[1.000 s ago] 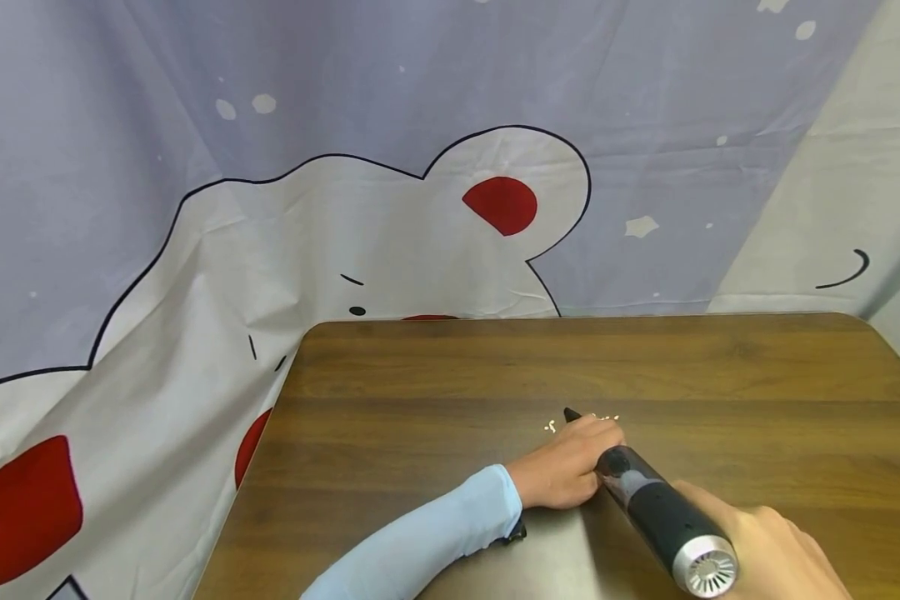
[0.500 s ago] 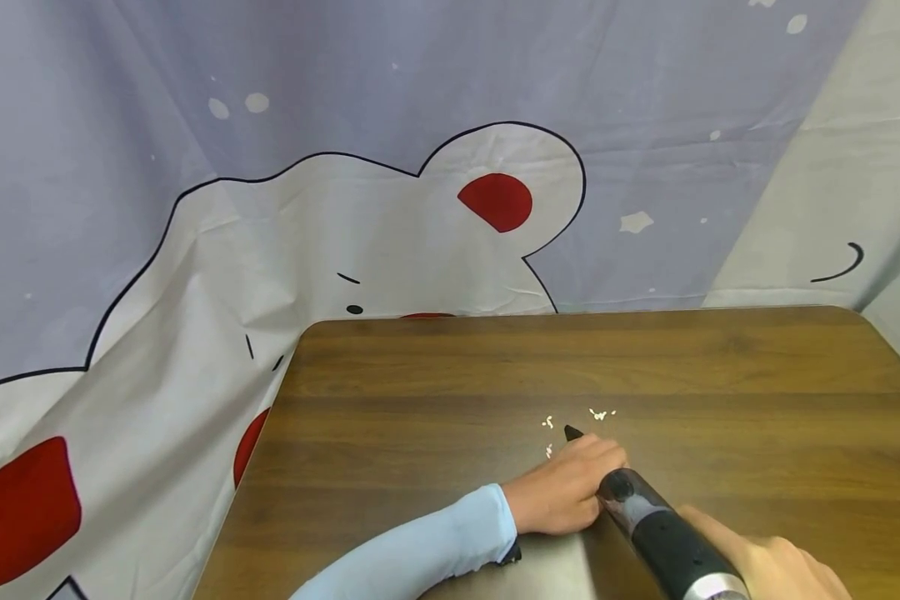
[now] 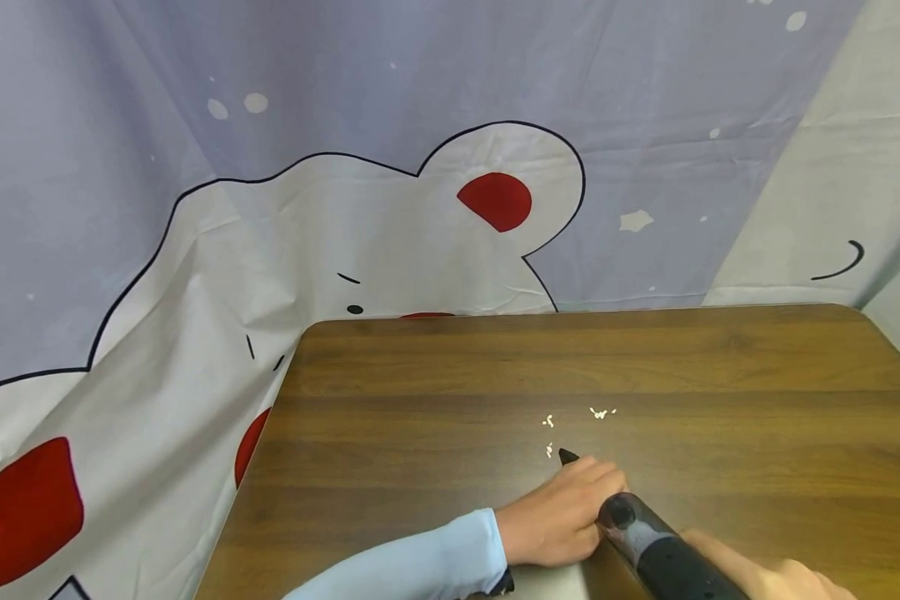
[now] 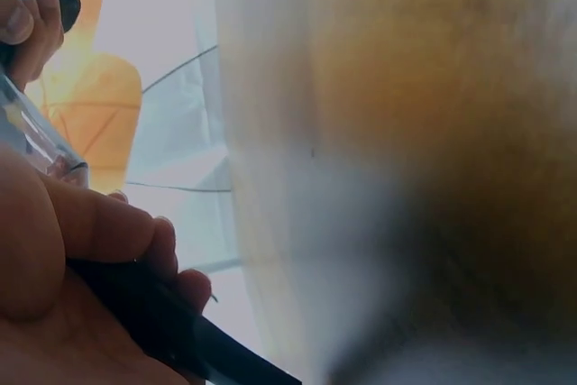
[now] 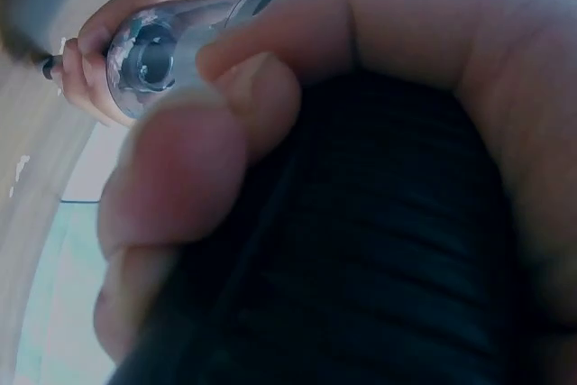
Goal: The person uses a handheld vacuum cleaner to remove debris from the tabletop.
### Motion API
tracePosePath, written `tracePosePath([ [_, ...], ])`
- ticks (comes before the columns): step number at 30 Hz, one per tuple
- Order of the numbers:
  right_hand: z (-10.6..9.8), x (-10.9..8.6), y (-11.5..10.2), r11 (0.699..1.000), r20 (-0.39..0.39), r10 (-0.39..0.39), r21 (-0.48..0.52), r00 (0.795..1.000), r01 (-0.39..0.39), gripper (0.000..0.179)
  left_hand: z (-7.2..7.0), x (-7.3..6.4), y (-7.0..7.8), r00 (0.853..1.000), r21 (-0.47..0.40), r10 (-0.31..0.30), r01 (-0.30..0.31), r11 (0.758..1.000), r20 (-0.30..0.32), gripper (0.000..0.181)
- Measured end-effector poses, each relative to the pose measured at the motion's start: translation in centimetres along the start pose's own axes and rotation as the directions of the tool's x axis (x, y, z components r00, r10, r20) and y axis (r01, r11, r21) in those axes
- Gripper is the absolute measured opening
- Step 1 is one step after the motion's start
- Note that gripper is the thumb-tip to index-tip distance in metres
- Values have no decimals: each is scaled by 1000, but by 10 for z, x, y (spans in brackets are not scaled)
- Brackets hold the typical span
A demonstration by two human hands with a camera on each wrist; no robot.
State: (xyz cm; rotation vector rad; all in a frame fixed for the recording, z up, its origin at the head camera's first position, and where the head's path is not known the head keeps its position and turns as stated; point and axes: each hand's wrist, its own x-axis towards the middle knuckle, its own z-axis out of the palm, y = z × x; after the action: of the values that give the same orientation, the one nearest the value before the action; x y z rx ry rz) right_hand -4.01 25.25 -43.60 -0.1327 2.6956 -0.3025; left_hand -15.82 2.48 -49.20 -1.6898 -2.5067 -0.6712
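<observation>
A black handheld vacuum cleaner (image 3: 682, 567) slants across the lower right of the head view. My right hand (image 3: 772, 575) grips its ribbed black body, fingers curled round it in the right wrist view. White flecks show inside its clear dust cup (image 5: 144, 65). At the front end, my left hand (image 3: 562, 517) holds a dark narrow nozzle (image 4: 162, 322), whose tip pokes out beyond the fingers close over the table. Just past that tip lie small white bits (image 3: 549, 450), with further white crumbs (image 3: 548, 421) and a loose row of scraps (image 3: 600, 413) farther back.
The brown wooden table (image 3: 420, 375) has rounded far corners. Right behind its far edge hangs a lilac and white curtain (image 3: 345, 225) with cartoon shapes. A pale glare or light patch (image 3: 551, 583) shows on the near side, below the left wrist.
Both hands and the vacuum cleaner have come back toward the near edge, the nozzle tip drawing away from the far scraps. White bits that the left hand hid now show.
</observation>
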Motion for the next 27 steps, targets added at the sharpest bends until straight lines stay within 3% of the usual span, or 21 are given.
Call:
tracePosePath([
  [3, 4, -1, -1, 1000, -64, -22, 1, 998, 22, 72, -2, -5, 3, 1000, 4, -3, 4, 1000, -17, 28],
  [8, 6, -2, -5, 999, -105, -35, -1, 994, 35, 69, -4, -11, 5, 998, 28, 1, 0, 1000, -57, 24],
  [17, 0, 2, -11, 999, -70, -42, 1, 997, 42, 74, -5, -12, -2, 997, 33, 0, 3, 999, -71, 25],
  [27, -7, 13, -5, 982, -94, -171, 61, 981, 177, 82, -3, -8, -14, 998, 29, -17, 19, 999, -68, 27],
])
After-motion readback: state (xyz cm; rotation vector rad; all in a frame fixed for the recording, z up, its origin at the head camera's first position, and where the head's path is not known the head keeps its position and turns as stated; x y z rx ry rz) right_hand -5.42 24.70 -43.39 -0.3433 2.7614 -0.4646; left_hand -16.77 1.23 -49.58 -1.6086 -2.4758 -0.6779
